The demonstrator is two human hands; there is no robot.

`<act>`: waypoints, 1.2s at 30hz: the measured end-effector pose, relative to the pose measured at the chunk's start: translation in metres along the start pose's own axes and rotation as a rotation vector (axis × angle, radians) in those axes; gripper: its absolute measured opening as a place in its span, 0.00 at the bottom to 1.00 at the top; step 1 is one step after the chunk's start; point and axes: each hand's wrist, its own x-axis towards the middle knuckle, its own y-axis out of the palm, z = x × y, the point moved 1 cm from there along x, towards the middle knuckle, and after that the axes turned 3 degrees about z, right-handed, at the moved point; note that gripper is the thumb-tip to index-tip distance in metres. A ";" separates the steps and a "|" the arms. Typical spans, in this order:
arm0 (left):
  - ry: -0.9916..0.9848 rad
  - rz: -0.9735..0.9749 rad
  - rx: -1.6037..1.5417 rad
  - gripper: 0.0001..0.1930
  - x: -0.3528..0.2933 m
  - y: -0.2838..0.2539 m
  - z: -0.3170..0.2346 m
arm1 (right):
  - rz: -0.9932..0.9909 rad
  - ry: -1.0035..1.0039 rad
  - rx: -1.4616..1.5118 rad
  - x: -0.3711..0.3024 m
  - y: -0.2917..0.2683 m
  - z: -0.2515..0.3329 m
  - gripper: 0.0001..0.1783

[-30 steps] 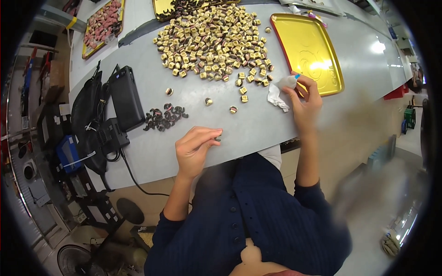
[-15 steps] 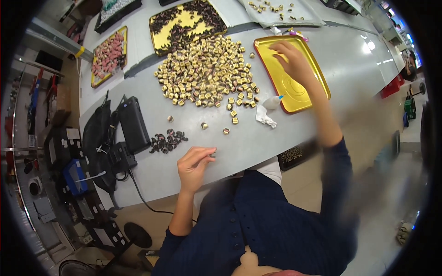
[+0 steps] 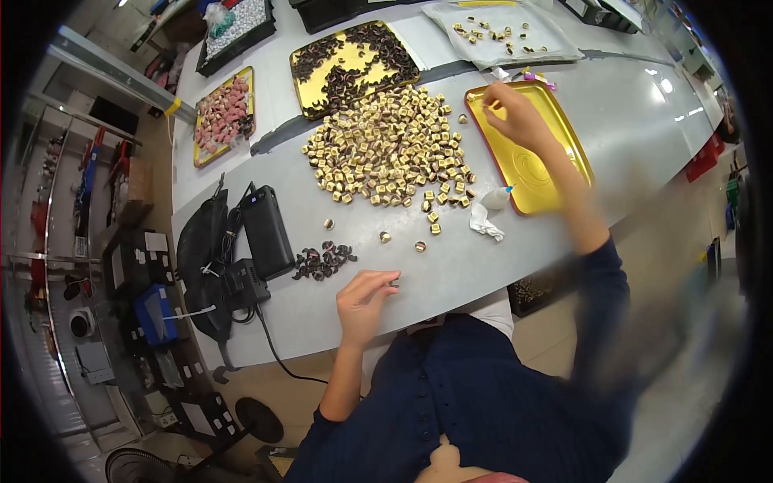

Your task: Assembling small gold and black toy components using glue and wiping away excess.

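Observation:
My left hand (image 3: pixel 363 304) hovers over the grey table near its front edge. Thumb and fingers are pinched on a small dark piece (image 3: pixel 394 282), mostly hidden by the fingertips. Over the upper left corner of a yellow tray with a red rim (image 3: pixel 531 181), my right hand (image 3: pixel 515 117) is bent, thumb and fingers apart, with nothing visible between them. A large heap of small gold cube-shaped pieces (image 3: pixel 386 149) lies left of that tray. Between the heap and my left hand are loose round pieces (image 3: pixel 420 246) and a small pile of dark curved pieces (image 3: pixel 322 262).
A white dropper bottle (image 3: pixel 495 199) and crumpled tissue (image 3: pixel 485 224) stand beside the tray. Black power bank (image 3: pixel 267 229), cables and a black bag (image 3: pixel 205 266) lie at left. Behind are a tray of dark pieces (image 3: pixel 354 60), one of pink pieces (image 3: pixel 224 117) and a lined tray (image 3: pixel 503 40).
The whole view has shifted, so the table appears further right and lower. My right hand stays over the tray's upper left corner, its fingers now more curled. The left hand keeps its pinch.

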 end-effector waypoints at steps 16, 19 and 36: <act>0.048 0.009 0.098 0.13 0.001 -0.003 -0.002 | -0.173 0.236 1.069 -0.127 0.022 0.197 0.12; 0.094 0.005 0.070 0.13 0.002 -0.001 0.002 | -0.150 0.489 1.328 -0.126 0.068 0.219 0.09; 0.148 -0.063 0.032 0.14 -0.002 -0.003 0.002 | 0.074 0.808 1.560 -0.128 0.102 0.235 0.11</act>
